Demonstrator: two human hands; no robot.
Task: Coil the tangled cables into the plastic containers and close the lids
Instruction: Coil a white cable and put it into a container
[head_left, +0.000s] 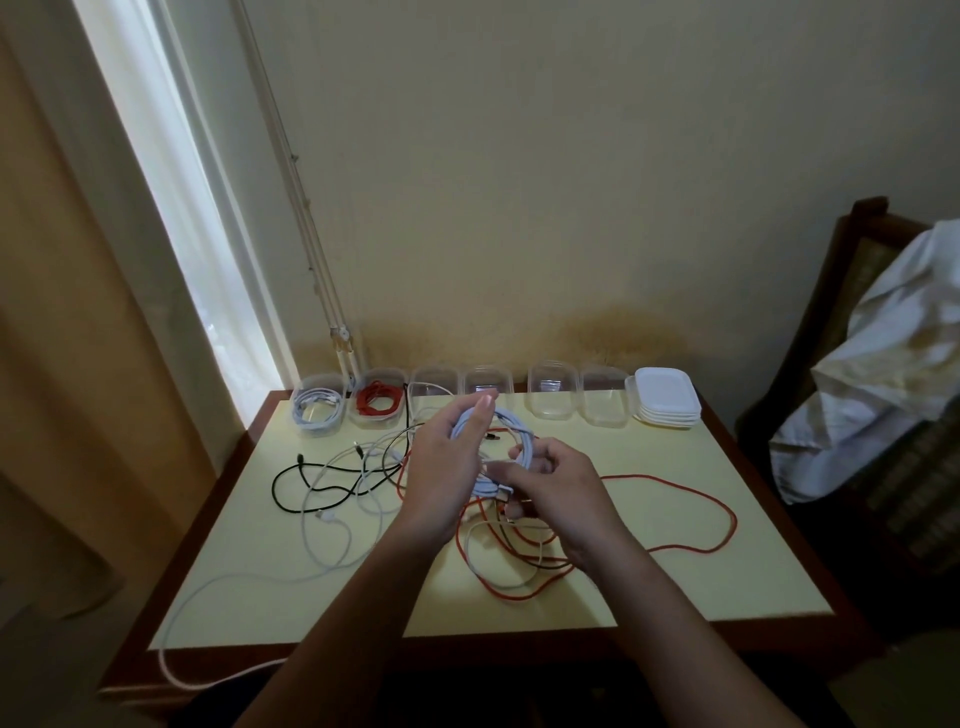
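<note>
My left hand (441, 467) grips a coiled pale blue cable (511, 436) above the middle of the table. My right hand (558, 486) pinches the coil's lower end near its plug. Beneath them lies a tangle: a long red cable (691, 491), black cable (291, 473) and white cable (324, 540). Along the far edge stand several clear plastic containers; the leftmost container (318, 405) holds a coiled pale cable, the second container (377, 399) a red coil, and an empty container (553, 389) stands further right.
A stack of white lids (665, 397) sits at the table's far right corner. One white cable end (171, 670) hangs over the near left edge. A chair with a white cloth (883, 364) stands to the right, a curtain and window to the left.
</note>
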